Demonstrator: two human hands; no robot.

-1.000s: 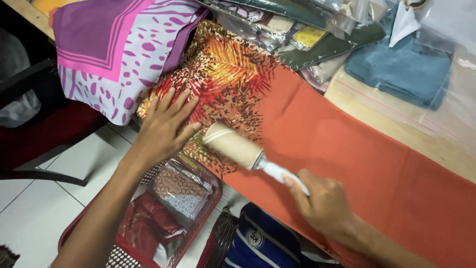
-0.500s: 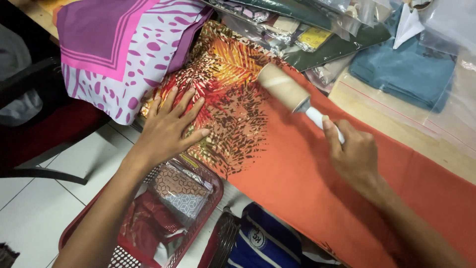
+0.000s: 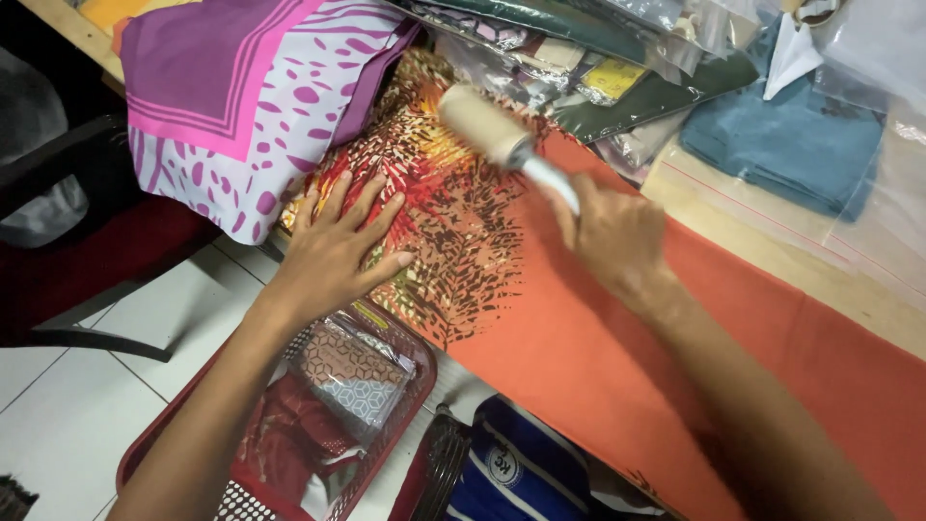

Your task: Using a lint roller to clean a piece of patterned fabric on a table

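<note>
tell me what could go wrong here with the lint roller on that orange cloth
The orange cloth hangs over the table edge, pinned only by the left hand; a hard stroke might bunch it or drag it off. The lint roller, held in the right hand, sits close to the plastic-bagged fabrics and could snag them.

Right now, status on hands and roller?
Left hand flat on orange patterned cloth. Right hand grips lint roller, roller on cloth. Path unobstructed.

Left hand [image 3: 333, 253] flat, palm down, fingers spread, forearm reaching up from lower left. Right hand [image 3: 612, 236] fisted in grip, thumb along top, wrist straight, forearm extending from lower right.
</note>
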